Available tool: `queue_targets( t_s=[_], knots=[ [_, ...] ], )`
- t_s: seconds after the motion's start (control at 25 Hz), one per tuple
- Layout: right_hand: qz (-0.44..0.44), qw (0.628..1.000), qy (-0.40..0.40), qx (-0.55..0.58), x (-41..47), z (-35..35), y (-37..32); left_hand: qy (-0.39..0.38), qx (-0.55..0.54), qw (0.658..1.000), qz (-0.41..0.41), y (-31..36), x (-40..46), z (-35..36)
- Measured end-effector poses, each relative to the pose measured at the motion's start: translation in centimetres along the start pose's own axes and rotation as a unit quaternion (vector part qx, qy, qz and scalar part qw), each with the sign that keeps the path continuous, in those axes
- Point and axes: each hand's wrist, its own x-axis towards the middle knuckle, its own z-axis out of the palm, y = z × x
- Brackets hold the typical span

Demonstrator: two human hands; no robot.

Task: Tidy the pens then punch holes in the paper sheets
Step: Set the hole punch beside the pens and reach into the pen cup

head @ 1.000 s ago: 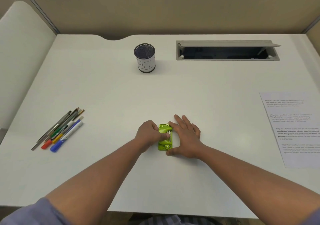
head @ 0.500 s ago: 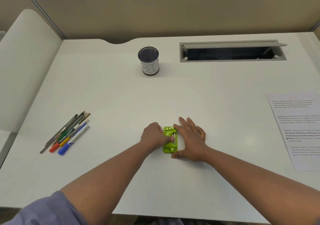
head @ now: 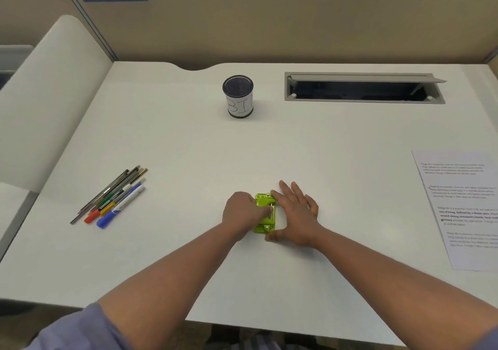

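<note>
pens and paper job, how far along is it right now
Nothing looks finished. The pens lie loose on the desk, far from the empty cup. In hand: the left hand and right hand both rest on the green hole punch, with no paper in it. Left: gather the pens, then punch the paper sheets lying at the right edge.

Even, soft light from above leaves my white table [head: 310,145] bright without glare. My arms and the mesh cup [head: 238,96] throw only faint, diffuse shadows. The wide lens bows the table's edges and the partition lines. The print on the paper [head: 463,209] at the right is too smeared to read.
</note>
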Motion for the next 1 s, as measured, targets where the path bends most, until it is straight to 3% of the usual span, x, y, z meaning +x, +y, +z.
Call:
queue_targets(
  t_s=[0.2,0.4,0.56,0.68,0.8,0.88,1.0],
  knots=[
    [-0.001,0.998,-0.011,0.059,-0.7,-0.8,-0.1,-0.006,-0.109,0.994,-0.028,-0.4,0.3,-0.9],
    [0.031,0.984,-0.013,0.177,-1.4,-2.2,-0.9,-0.047,-0.274,0.959,-0.06,-1.9,1.2,-3.9],
    [0.034,0.978,-0.015,0.205,-1.8,-2.6,-1.3,-0.085,-0.338,0.935,-0.071,-3.5,2.0,-6.5],
    [0.029,0.979,-0.014,0.203,-1.9,-2.5,-1.5,-0.047,-0.307,0.949,-0.054,-4.8,2.7,-8.3],
    [0.012,0.986,-0.011,0.166,-1.5,-2.0,-1.3,0.086,-0.163,0.983,-0.001,-6.0,3.8,-10.5],
    [0.009,0.988,-0.013,0.153,-1.3,-1.7,-1.0,0.15,-0.065,0.986,0.008,-6.5,4.6,-12.2],
    [0.006,0.99,-0.012,0.139,-1.1,-1.3,-0.7,0.179,0.024,0.984,0.009,-7.0,5.9,-14.2]
  ],
)
